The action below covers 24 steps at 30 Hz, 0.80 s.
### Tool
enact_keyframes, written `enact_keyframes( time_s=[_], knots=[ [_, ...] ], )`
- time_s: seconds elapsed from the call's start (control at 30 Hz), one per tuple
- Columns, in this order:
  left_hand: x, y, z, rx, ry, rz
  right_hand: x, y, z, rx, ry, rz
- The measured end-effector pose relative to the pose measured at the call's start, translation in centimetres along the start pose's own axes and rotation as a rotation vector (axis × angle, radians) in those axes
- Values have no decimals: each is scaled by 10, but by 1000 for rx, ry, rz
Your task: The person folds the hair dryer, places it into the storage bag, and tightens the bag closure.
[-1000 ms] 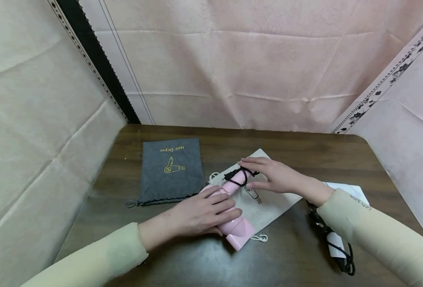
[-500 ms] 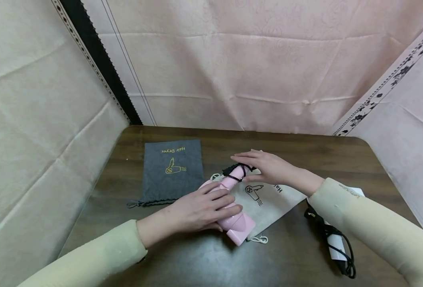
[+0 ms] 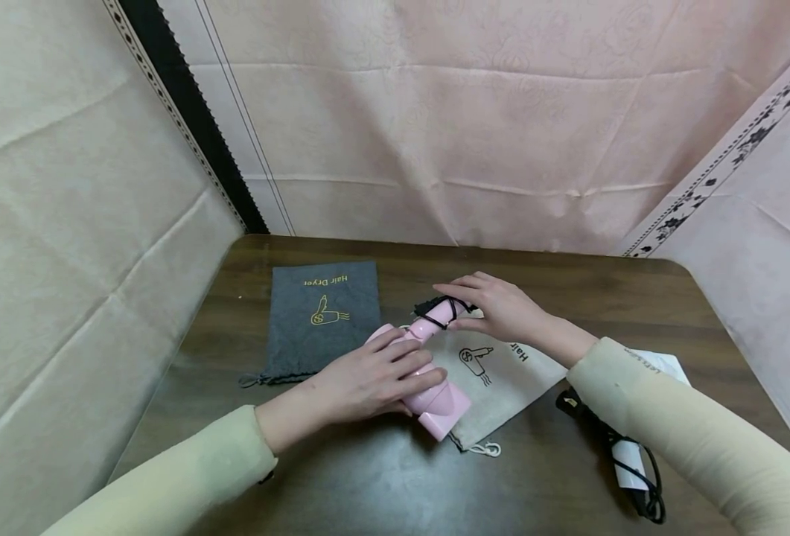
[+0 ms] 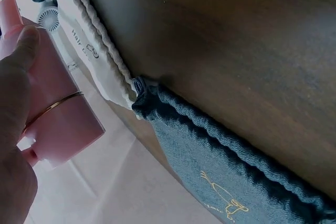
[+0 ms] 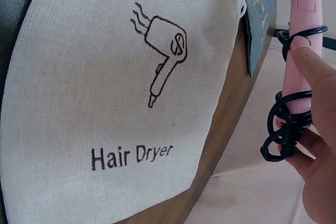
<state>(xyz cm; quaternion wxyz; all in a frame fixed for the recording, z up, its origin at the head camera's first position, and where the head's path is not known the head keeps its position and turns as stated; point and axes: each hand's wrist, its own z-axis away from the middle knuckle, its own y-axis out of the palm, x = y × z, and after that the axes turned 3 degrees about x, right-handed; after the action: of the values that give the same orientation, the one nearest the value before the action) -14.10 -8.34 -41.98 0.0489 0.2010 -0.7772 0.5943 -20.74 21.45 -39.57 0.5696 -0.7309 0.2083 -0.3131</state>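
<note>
Together: both ends of one pink hair dryer [image 3: 437, 406] are held up

A dark bag [image 3: 294, 335] lies flat at the left of the worktop [image 3: 341, 491]. Its gold words look upside down from the person's side. It may be there to keep it out of the way.

Next comes the left hand [image 3: 371, 378], gripping the fat part of the dryer, with fingers over one side and the thumb round the other. I think that part is the heaviest, so it gets the big hold. The dryer is up above the worktop, partly over a pale bag [image 3: 502, 383].

The right hand [image 3: 511, 309] holds the end of the handle. A black cord [image 5: 289, 134] is wound there, maybe so it won't dangle. The pale bag lies flat, its picture facing up.

Last, at the right, sits a white thing [image 3: 631, 463] wrapped in dark cord [image 3: 656, 495]. The sleeve [image 3: 689, 428] hides some space there, so I can't see everything.
</note>
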Motion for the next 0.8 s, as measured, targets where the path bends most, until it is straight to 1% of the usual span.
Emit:
enact_keyframes(
  time_s=[0.2, 0.47, 0.7, 0.8],
  knots=[
    [2, 1, -4, 3, -12, 11, -1, 2, 4, -30, 32, 41],
    [2, 3, -8, -8, -37, -35, 0, 2, 6, -80, 55, 68],
    [1, 6, -10, -14, -38, -48, 1, 1, 10, -93, 77, 77],
    [0, 5, -11, -7, -47, -48, 2, 1, 12, -109, 82, 79]
  ],
)
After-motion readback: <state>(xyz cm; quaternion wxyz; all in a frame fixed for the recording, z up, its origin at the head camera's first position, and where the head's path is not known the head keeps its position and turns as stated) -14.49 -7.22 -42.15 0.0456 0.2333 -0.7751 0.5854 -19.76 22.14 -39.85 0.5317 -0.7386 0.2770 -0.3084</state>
